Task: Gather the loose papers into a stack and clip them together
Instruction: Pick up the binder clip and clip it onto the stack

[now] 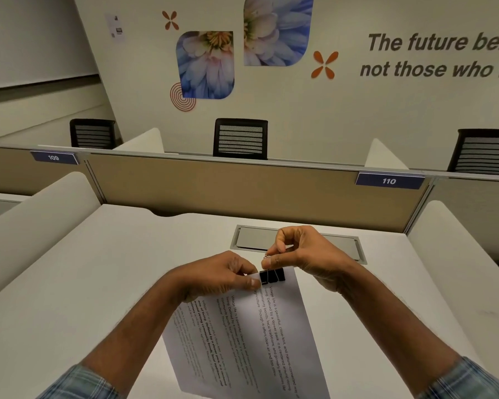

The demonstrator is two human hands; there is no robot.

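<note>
Papers (260, 335), white sheets printed with black text and slightly fanned at their lower left, are held tilted above the desk (98, 269), their top edge between the fingers of both hands. The left hand (222, 276) pinches the upper corner with curled thumb and fingers, and just right of those fingertips a black binder clip (272, 276) bites the same edge, its wire handle pinched between thumb and forefinger of the right hand (306, 254). Beyond the knuckles lie a grey cable hatch (337, 246) set in the pale desk, a tan partition (213, 191) bearing a 110 tag (389, 181), black mesh chairs (240, 138) and a wall with flower pictures (205, 64).
</note>
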